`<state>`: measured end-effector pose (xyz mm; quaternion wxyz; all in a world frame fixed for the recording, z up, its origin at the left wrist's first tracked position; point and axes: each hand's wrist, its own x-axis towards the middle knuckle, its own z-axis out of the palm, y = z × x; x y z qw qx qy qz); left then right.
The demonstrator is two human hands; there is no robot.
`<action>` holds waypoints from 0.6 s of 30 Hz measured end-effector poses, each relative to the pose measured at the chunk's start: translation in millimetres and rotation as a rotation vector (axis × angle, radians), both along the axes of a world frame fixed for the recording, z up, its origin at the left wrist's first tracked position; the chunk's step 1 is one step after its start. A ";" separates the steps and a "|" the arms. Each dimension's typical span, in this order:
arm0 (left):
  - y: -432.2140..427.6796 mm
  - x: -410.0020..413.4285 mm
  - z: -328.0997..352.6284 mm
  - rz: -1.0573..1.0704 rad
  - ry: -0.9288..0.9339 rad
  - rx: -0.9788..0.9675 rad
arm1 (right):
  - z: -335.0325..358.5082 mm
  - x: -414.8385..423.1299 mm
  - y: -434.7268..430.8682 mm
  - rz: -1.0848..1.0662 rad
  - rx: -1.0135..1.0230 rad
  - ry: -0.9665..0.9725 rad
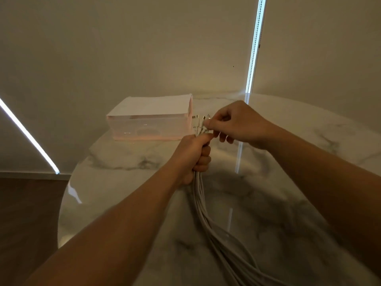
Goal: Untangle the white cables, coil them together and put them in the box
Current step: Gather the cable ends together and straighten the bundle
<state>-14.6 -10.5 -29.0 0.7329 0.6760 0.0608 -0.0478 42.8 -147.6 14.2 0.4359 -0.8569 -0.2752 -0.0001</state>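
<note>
Left hand [193,155] gripped white cables [203,205] below plugs [201,122]; right hand [233,124] pinched plugs. Cables judged light, limp, slippery; best held bundled near plugs. Box [150,129] near table [123,182] far edge.

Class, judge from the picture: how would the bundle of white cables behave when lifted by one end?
Probably floppy: below the left hand the bundle of thin white cables droops and curves. Ends may splay: the connectors fan out above it.
</note>
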 end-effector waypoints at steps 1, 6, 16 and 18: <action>-0.7 -0.2 -0.7 -0.007 -0.003 0.018 | -4.5 0.9 -0.1 0.009 0.042 0.017; -2.2 -0.9 -0.3 0.000 -0.102 0.127 | -7.0 1.1 -4.9 0.073 0.137 0.011; 1.2 -7.3 3.8 0.028 -0.141 0.047 | -3.2 -4.3 -0.1 0.112 0.250 -0.080; 2.4 -7.6 3.0 0.014 -0.124 0.015 | -1.4 -5.2 -0.8 0.148 0.223 -0.062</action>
